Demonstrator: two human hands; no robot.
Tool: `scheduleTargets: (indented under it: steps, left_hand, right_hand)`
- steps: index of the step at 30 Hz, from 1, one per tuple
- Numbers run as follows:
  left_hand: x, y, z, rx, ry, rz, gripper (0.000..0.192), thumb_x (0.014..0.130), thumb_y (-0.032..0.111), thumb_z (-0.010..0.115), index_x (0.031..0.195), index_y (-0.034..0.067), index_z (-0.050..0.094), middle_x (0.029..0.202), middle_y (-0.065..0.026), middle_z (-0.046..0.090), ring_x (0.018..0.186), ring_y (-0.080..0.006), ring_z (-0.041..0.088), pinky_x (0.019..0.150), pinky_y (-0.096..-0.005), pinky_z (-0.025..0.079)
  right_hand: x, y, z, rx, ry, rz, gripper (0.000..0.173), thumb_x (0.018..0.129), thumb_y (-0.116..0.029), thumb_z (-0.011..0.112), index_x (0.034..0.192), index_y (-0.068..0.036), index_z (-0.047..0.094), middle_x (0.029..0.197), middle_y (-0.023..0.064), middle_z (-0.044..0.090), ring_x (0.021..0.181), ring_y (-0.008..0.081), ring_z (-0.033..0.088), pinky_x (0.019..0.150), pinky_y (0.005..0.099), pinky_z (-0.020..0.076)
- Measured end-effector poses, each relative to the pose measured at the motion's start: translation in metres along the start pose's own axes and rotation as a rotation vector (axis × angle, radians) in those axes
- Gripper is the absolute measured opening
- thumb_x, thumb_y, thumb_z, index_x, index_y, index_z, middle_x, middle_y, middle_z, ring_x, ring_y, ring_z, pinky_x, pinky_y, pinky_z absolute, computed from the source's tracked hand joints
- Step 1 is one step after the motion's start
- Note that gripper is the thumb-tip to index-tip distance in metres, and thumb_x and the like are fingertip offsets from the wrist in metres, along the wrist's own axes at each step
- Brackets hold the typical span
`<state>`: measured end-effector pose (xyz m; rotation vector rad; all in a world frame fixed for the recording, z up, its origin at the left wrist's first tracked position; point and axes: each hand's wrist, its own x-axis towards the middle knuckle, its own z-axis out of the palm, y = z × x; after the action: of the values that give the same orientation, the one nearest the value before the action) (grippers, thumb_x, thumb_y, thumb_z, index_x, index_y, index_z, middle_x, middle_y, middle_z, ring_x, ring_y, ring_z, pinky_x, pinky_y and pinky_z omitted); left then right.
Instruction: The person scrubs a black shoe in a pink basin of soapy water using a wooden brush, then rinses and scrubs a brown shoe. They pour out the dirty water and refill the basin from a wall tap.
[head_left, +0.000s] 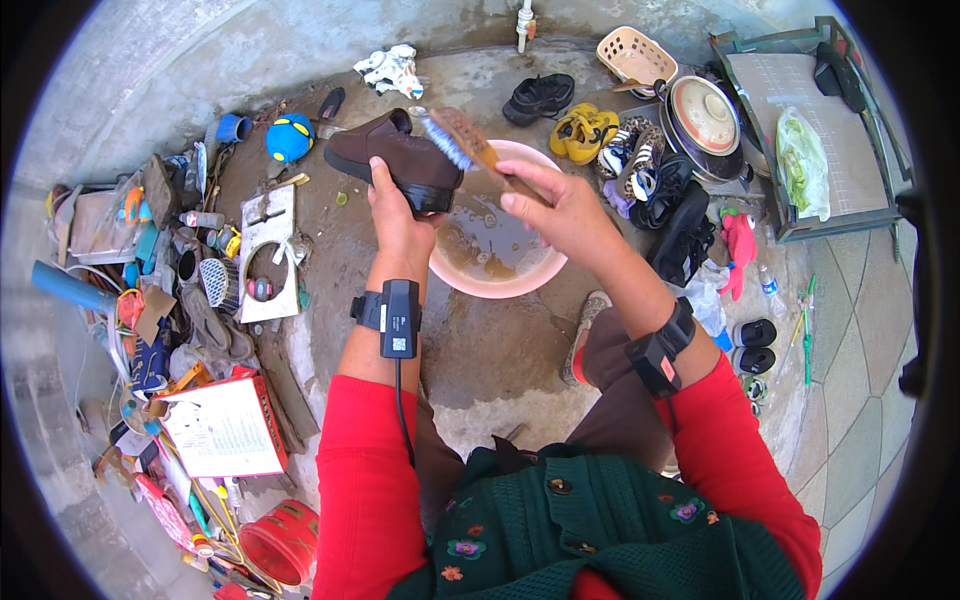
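Note:
A dark brown shoe (397, 159) with a black sole is held up by my left hand (397, 217), the thumb on its side and the fingers beneath. My right hand (559, 206) grips the handle of a wooden scrub brush (461, 142), whose whitish-blue bristles face down and left, close to the shoe. Whether the bristles touch the shoe, I cannot tell. Partly under the brush, a pink plastic basin (499, 289) on the wet ground holds murky, sudsy water.
Several shoes, among them yellow ones (583, 133) and black ones (538, 97), lie beyond the basin and to the right, near a lidded pot (703, 112). Piled clutter lines the left wall, with a red bucket (281, 544) at lower left. A green-framed rack (840, 225) stands at right.

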<state>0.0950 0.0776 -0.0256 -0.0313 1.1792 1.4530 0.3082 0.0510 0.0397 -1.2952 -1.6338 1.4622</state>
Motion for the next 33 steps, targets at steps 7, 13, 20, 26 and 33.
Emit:
scheduleTargets:
  steps: [7, 13, 20, 26, 33]
  left_hand:
    - [-0.009, -0.009, 0.004, 0.034, 0.065, -0.008, 0.05, 0.093, 0.052, 0.053, 0.131, 0.02, 0.049, 0.132, -0.0107, 0.054, 0.118, -0.034, 0.055, 0.095, -0.0613, 0.043]
    - [-0.024, -0.014, 0.017, 0.107, -0.18, 0.085, 0.049, 0.095, 0.048, 0.052, 0.132, 0.017, 0.045, 0.129, -0.0119, 0.056, 0.11, -0.035, 0.059, 0.087, -0.059, 0.049]
    - [-0.008, 0.009, 0.0, -0.421, -0.108, -0.174, 0.061, 0.097, 0.054, 0.043, 0.134, 0.005, 0.042, 0.136, -0.0222, 0.044, 0.123, -0.0384, 0.046, 0.098, -0.0637, 0.042]
    - [-0.011, 0.001, 0.001, -0.359, -0.153, -0.111, 0.063, 0.097, 0.053, 0.04, 0.136, 0.003, 0.042, 0.134, -0.0243, 0.046, 0.123, -0.039, 0.047, 0.105, -0.0588, 0.039]
    - [-0.009, -0.007, 0.004, -0.321, -0.321, -0.151, 0.063, 0.095, 0.05, 0.044, 0.136, 0.002, 0.043, 0.13, -0.0229, 0.05, 0.115, -0.0415, 0.051, 0.1, -0.0576, 0.043]
  right_hand:
    - [-0.002, 0.019, 0.023, -0.403, 0.041, -0.189, 0.037, 0.088, -0.025, 0.06, 0.124, -0.017, 0.065, 0.085, 0.0197, 0.069, 0.075, 0.0376, 0.066, 0.072, 0.0434, 0.0531]
    - [0.024, 0.018, 0.009, -0.322, 0.228, -0.188, 0.038, 0.09, -0.024, 0.06, 0.126, -0.011, 0.063, 0.08, 0.0164, 0.068, 0.068, 0.0298, 0.065, 0.066, 0.0413, 0.0514]
    - [0.003, 0.01, -0.006, 0.092, 0.054, -0.055, 0.042, 0.092, -0.02, 0.063, 0.132, -0.01, 0.059, 0.081, 0.0035, 0.065, 0.068, 0.0101, 0.06, 0.063, 0.0276, 0.0499]
    - [0.0, 0.022, 0.031, -0.29, 0.091, -0.291, 0.038, 0.09, -0.025, 0.06, 0.126, -0.016, 0.063, 0.086, 0.0184, 0.069, 0.076, 0.0344, 0.067, 0.069, 0.0417, 0.0528]
    - [0.026, 0.015, 0.021, 0.102, 0.139, -0.146, 0.04, 0.093, -0.024, 0.058, 0.13, -0.011, 0.06, 0.071, 0.0102, 0.064, 0.056, 0.0193, 0.06, 0.053, 0.0324, 0.0501]
